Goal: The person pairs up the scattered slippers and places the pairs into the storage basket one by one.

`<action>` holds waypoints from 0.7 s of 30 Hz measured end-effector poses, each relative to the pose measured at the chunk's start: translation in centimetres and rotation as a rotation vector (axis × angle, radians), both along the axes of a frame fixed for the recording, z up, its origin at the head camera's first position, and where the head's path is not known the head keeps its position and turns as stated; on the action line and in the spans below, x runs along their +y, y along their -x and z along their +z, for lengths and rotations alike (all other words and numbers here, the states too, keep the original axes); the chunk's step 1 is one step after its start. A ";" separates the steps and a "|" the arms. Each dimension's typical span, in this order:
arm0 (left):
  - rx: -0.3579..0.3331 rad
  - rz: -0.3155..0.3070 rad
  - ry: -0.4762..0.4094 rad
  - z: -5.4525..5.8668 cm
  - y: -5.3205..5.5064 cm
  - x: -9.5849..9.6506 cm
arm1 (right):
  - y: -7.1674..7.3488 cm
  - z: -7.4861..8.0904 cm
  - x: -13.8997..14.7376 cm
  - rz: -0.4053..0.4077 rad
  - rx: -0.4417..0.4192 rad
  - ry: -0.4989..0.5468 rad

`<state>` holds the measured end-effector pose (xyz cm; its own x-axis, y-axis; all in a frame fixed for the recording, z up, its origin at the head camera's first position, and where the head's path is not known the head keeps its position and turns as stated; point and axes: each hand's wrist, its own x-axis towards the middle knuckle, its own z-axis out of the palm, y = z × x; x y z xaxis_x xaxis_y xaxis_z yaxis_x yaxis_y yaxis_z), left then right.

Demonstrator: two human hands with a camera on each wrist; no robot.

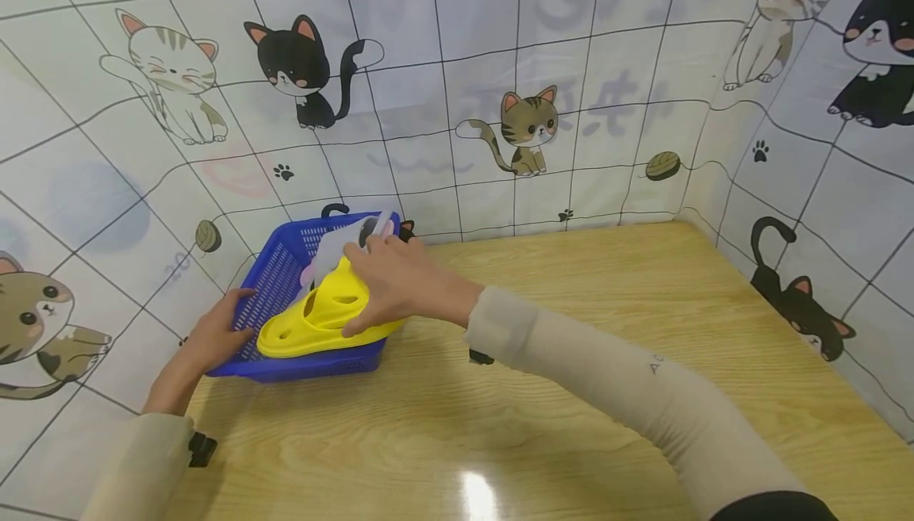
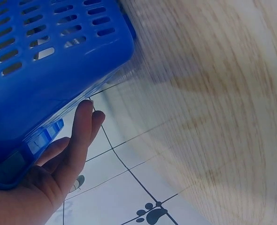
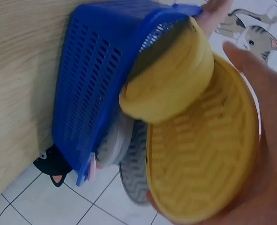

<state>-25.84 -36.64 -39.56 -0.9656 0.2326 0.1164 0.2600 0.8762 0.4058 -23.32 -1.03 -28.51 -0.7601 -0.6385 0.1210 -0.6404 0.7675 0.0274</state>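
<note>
A blue basket (image 1: 324, 365) with slotted sides stands on the table. My left hand (image 1: 214, 335) grips its left rim; in the left wrist view, the fingers (image 2: 77, 136) lie along the outside of the blue wall. My right hand (image 1: 389, 279) holds a yellow clog (image 3: 204, 154) over the basket's right side, thumb and fingers on opposite edges of its ridged sole. Another yellow clog (image 1: 300, 332) is beside it, toe towards the left hand. Behind these, a whitish shoe (image 1: 339, 247) leans in the basket. A grey patterned sole (image 3: 137, 164) shows past the held clog.
The wooden table (image 1: 571, 346) stretches to the right of the basket. Tiled-pattern walls (image 1: 485, 53) with cartoon cats close off the back and both sides. The basket stands close to the back and left walls.
</note>
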 end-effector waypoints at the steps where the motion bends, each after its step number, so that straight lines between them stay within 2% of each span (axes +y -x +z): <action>1: -0.004 0.001 0.000 0.0 0.0 0.0 | 0.1 0.1 0.3 0.012 -0.014 -0.002; 4: -0.002 -0.002 0.000 -0.1 0.1 0.0 | 0.3 0.4 1.2 0.050 -0.067 0.020; 9: -0.001 0.003 0.006 -0.2 0.0 -0.1 | 0.7 0.3 2.4 0.122 -0.150 0.118; 13: -0.015 0.006 -0.001 -0.2 0.0 -0.1 | 0.8 -0.1 2.9 0.134 -0.156 0.173; 21: -0.024 0.016 0.008 -0.2 0.2 -0.3 | 0.6 -0.3 1.9 0.134 -0.152 0.200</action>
<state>-26.00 -36.90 -39.79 -0.9717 0.2180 0.0909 0.2361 0.8834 0.4049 -23.94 0.85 -28.81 -0.6899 -0.7092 0.1453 -0.7214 0.6566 -0.2202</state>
